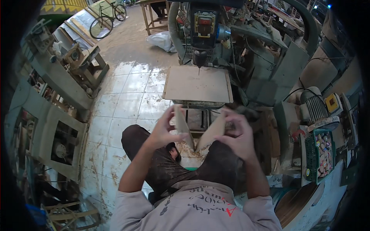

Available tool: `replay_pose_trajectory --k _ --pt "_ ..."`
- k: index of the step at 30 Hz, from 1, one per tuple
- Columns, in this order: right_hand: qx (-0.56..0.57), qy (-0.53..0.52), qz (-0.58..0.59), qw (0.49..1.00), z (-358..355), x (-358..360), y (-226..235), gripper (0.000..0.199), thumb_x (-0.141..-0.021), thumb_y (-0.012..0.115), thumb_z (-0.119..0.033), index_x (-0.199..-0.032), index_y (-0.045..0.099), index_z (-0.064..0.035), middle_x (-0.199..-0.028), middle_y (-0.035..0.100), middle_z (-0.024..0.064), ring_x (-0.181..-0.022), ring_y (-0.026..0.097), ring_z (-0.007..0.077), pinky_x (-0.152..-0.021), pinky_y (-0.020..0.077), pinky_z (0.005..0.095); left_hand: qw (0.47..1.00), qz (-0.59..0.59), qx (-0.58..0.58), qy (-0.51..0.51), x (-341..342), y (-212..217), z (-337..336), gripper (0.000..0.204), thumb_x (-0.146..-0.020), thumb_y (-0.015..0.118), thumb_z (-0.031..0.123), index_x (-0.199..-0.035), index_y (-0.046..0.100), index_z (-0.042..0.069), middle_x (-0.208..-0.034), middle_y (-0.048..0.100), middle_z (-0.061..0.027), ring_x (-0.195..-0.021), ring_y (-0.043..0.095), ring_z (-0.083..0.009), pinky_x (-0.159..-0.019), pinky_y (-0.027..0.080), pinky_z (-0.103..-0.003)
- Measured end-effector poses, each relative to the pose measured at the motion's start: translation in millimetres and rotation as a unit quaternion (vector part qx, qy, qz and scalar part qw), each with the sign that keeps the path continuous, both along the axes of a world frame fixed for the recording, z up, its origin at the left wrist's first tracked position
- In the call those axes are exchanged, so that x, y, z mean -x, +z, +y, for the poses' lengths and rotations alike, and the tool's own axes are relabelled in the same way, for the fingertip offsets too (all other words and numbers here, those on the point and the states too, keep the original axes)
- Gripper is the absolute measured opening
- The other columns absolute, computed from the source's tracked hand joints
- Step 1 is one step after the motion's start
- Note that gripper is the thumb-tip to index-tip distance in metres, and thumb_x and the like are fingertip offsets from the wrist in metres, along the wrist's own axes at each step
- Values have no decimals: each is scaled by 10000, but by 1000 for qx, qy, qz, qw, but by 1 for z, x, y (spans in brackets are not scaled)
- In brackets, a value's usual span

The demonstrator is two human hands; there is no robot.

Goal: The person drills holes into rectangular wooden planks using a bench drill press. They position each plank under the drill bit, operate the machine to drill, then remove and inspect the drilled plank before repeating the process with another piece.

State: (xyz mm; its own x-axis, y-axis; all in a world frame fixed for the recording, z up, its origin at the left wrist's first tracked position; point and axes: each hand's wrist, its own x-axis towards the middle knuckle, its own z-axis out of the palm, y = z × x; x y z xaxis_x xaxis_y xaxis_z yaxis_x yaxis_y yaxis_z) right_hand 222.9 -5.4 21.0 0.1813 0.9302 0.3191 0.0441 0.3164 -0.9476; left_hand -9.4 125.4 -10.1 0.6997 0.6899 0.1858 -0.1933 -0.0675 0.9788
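Two thin, pale wooden boards stand on edge between my knees, their lower near ends close together in a V. My left hand (pixel 165 131) is closed on the left board (pixel 182 126), thumb on the near side and fingers on the far side. My right hand (pixel 241 135) grips the right board (pixel 212 131) in the same way, slightly blurred. Just beyond them is a drill press (pixel 204 29), its chuck (pixel 199 57) and thin bit pointing down over a flat wooden worktable board (pixel 196 86). Whether the two boards touch at the bottom is hard to tell.
Sawdust and shavings lie on the white tiled floor (pixel 127 104). On the right are a motor (pixel 314 107) and a green basket (pixel 311 159) of small round pieces. Dusty machines (pixel 61 142) line the left. A bicycle (pixel 106 21) and a white sack (pixel 162 41) are farther back.
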Motion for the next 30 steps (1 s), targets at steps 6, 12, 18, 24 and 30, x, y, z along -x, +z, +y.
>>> replay_pose_trajectory --k 6,12,18,24,30 --pt "11 -13 -70 997 -1 -17 7 580 -708 796 0 -1199 490 -49 -1380 444 141 -1242 473 213 -878 542 334 998 19 -61 1 4 5 4 937 -657 806 -1 -1429 279 67 -1331 421 -96 -1245 421 -189 -964 481 -348" --pt "-24 -88 -34 995 -20 -56 17 583 -711 781 27 -1217 495 -28 -1402 422 131 -1272 443 206 -923 521 329 996 -14 -58 71 14 -11 24 922 -668 777 -38 -1434 273 58 -1334 415 -104 -1220 448 -190 -971 473 -347" --pt "-71 -307 -52 947 -77 -107 16 535 -746 715 59 -1219 486 -41 -1318 431 105 -1203 471 178 -941 478 309 988 39 -75 128 17 -41 34 855 -698 727 -49 -1430 291 25 -1358 423 -133 -1271 424 -236 -1025 419 -366" --pt "34 -547 -115 829 -161 -124 -62 487 -792 592 64 -1251 448 -14 -1233 470 108 -1109 514 187 -921 455 302 987 57 -74 129 14 -49 35 782 -728 689 -33 -1418 326 25 -1359 441 -138 -1304 409 -264 -1063 361 -391" --pt "41 -652 79 753 -238 -115 -202 457 -805 554 74 -1245 451 4 -1160 515 96 -1033 533 166 -871 453 284 988 49 -74 124 10 -57 43 775 -754 699 -6 -1425 314 22 -1362 440 -133 -1304 412 -274 -1063 363 -400"
